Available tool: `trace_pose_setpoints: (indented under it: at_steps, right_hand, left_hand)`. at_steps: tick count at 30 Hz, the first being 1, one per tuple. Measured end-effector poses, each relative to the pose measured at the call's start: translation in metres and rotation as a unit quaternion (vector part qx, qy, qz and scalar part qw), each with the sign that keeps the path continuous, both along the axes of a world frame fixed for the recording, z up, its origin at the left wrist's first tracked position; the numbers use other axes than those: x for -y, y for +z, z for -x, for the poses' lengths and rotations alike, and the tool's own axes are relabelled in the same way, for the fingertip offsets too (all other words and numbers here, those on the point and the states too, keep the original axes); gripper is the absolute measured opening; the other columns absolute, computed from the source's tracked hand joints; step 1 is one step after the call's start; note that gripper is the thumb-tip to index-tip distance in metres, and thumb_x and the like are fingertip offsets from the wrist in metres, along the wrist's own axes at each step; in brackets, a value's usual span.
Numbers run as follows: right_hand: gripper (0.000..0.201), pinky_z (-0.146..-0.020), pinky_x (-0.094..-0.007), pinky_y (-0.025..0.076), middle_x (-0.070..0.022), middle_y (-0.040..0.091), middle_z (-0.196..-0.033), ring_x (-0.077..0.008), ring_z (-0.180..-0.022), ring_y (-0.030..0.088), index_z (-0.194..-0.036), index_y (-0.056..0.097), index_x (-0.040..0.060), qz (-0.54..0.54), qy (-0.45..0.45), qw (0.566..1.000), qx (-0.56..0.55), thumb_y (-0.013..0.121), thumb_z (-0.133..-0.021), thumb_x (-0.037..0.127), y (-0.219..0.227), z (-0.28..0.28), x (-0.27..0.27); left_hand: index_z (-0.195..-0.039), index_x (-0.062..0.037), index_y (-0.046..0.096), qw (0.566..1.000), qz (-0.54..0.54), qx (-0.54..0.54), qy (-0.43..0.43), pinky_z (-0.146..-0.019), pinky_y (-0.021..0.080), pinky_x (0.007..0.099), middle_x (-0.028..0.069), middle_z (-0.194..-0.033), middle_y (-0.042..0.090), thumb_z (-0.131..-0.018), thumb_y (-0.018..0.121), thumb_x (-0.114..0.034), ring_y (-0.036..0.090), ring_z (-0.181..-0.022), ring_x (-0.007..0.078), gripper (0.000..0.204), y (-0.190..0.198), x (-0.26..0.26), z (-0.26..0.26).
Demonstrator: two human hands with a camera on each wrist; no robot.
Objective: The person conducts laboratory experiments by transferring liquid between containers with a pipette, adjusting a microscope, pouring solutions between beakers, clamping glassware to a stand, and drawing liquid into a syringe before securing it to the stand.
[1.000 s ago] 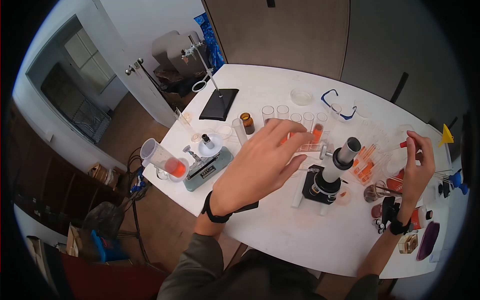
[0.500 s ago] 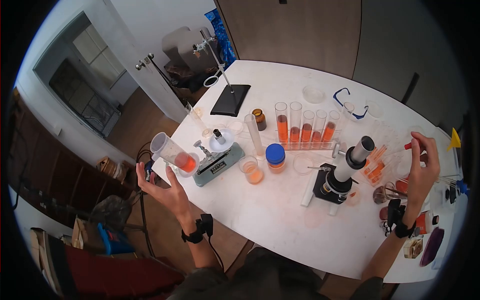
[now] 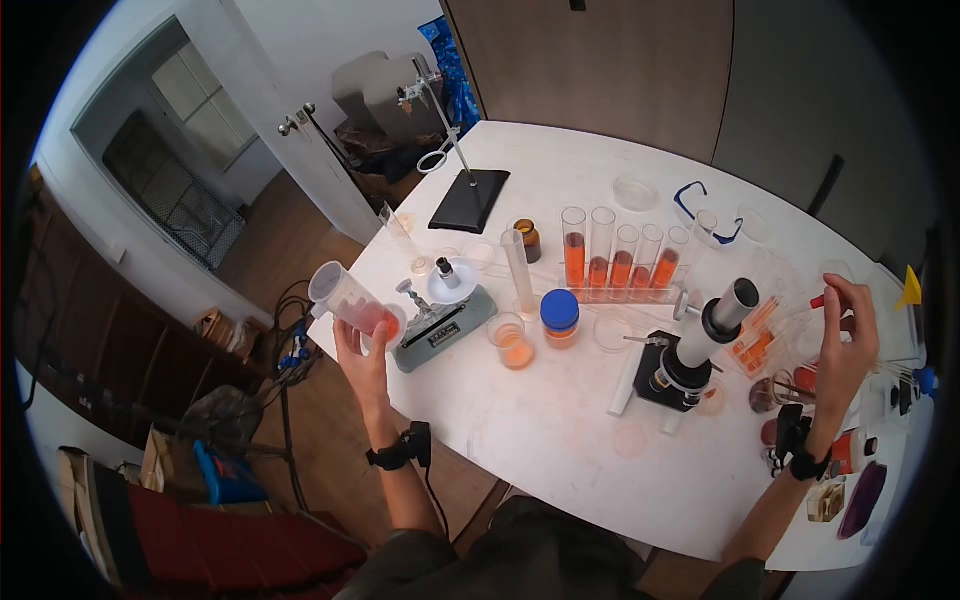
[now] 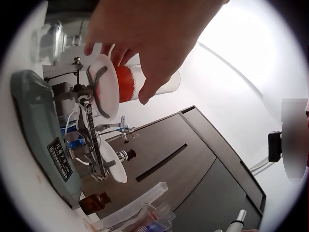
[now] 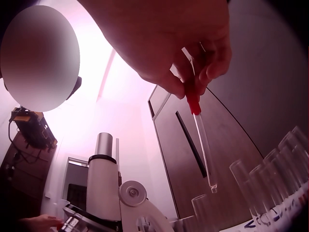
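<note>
Left fingers [image 3: 346, 344] loosely apart, right fingers [image 5: 218, 62] in a pinch

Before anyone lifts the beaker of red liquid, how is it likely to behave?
The beaker will probably slosh: red liquid fills its lower part. Pushed, it could tip, standing tall on the small white pan.

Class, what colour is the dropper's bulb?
The dropper's bulb is red; the right wrist view shows it best.

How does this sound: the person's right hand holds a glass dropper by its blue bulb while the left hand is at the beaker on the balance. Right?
The right wrist view shows a red bulb, not blue, on the glass dropper in the right hand. The rest is right.
</note>
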State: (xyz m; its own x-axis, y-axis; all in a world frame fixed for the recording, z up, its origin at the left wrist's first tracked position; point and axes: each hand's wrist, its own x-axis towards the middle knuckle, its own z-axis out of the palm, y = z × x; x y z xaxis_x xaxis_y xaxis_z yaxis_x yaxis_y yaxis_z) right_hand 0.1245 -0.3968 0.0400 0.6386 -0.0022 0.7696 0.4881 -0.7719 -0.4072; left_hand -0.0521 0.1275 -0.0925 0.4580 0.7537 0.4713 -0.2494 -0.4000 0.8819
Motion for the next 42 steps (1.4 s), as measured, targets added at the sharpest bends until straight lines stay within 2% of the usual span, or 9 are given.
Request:
trace_pose_setpoints:
  at_steps: [7,21,25,28,30,32,35,40,42]
  right_hand:
    - [0.013,-0.065,-0.0247,0.043,-0.0012,0.069,-0.097,-0.0099,-0.078,0.06,-0.107,0.073,0.007,-0.001,0.005,1.0,-0.002,0.064,-0.098,0.008,0.001,0.001,0.0]
    - [0.012,-0.061,-0.0241,0.043,-0.0026,0.067,-0.092,-0.0098,-0.074,0.062,-0.105,0.073,0.0056,-0.005,0.033,0.999,0.0,0.064,-0.097,0.006,0.002,0.001,-0.004]
    - [0.011,-0.061,-0.0239,0.042,-0.0027,0.067,-0.092,-0.0098,-0.074,0.063,-0.104,0.073,0.0052,-0.013,0.037,0.999,-0.002,0.064,-0.097,0.006,0.003,0.002,-0.006]
    - [0.011,-0.061,-0.0238,0.042,-0.0027,0.067,-0.092,-0.01,-0.074,0.063,-0.104,0.073,0.0051,-0.007,0.031,0.999,0.005,0.064,-0.097,0.006,0.004,0.003,-0.006]
    - [0.011,-0.061,-0.0239,0.042,-0.0028,0.067,-0.093,-0.01,-0.074,0.063,-0.104,0.073,0.0052,-0.002,0.032,0.999,0.005,0.064,-0.097,0.006,0.004,0.003,-0.006]
    - [0.011,-0.061,-0.0239,0.042,-0.0029,0.068,-0.093,-0.01,-0.075,0.064,-0.104,0.073,0.0053,0.003,0.032,0.999,0.005,0.065,-0.097,0.006,0.005,0.004,-0.005]
    - [0.011,-0.061,-0.0239,0.042,-0.0028,0.068,-0.093,-0.01,-0.076,0.065,-0.104,0.073,0.0058,-0.006,0.027,1.0,0.005,0.065,-0.097,0.007,0.007,0.007,-0.007]
    - [0.011,-0.061,-0.023,0.043,-0.0025,0.068,-0.093,-0.0099,-0.077,0.065,-0.104,0.073,0.0063,-0.01,0.034,0.999,0.004,0.064,-0.096,0.006,0.01,0.011,-0.007]
    - [0.011,-0.061,-0.0228,0.042,-0.0024,0.068,-0.092,-0.0099,-0.078,0.065,-0.104,0.073,0.0061,-0.009,0.032,0.999,0.012,0.064,-0.096,0.005,0.011,0.013,-0.008]
  left_hand:
    - [-0.133,0.0024,0.056,0.998,-0.048,-0.016,0.042,-0.109,0.041,0.038,0.0109,-0.129,0.062,-0.091,0.075,-0.014,0.058,-0.12,0.0219,0.049,0.0,0.003,-0.006]
    - [-0.126,0.0033,0.061,0.994,-0.079,-0.016,0.072,-0.105,0.043,0.0355,0.0107,-0.121,0.066,-0.09,0.074,-0.011,0.061,-0.113,0.0195,0.04,0.016,0.01,-0.006]
    - [-0.124,0.0036,0.062,0.98,-0.137,-0.048,0.139,-0.104,0.044,0.0344,0.0106,-0.118,0.067,-0.087,0.076,-0.009,0.062,-0.111,0.0201,0.041,0.037,0.027,0.001]
    - [-0.123,0.0039,0.062,0.981,-0.135,-0.032,0.134,-0.104,0.043,0.0348,0.0101,-0.118,0.067,-0.086,0.076,-0.007,0.061,-0.111,0.0198,0.041,0.059,0.053,0.007]
    - [-0.125,0.0046,0.06,0.986,-0.124,-0.005,0.108,-0.105,0.043,0.0358,0.01,-0.117,0.066,-0.084,0.077,-0.007,0.061,-0.112,0.0202,0.045,0.059,0.064,0.01]
    - [-0.128,0.005,0.058,0.996,-0.089,-0.002,0.022,-0.106,0.043,0.0372,0.0105,-0.119,0.066,-0.082,0.078,-0.007,0.061,-0.114,0.0209,0.051,0.063,0.082,0.013]
    - [-0.131,0.0045,0.057,0.994,-0.058,-0.059,-0.071,-0.107,0.044,0.038,0.012,-0.123,0.065,-0.08,0.08,-0.006,0.061,-0.117,0.0214,0.057,0.062,0.107,0.016]
    - [-0.133,0.0036,0.058,0.973,-0.016,-0.133,-0.189,-0.107,0.045,0.0375,0.0137,-0.127,0.065,-0.078,0.084,-0.008,0.061,-0.118,0.0214,0.062,0.035,0.14,0.013]
    - [-0.136,0.0055,0.052,0.938,0.01,-0.202,-0.283,-0.109,0.045,0.0386,0.0172,-0.134,0.061,-0.079,0.082,-0.003,0.059,-0.125,0.0235,0.065,0.022,0.148,0.013]
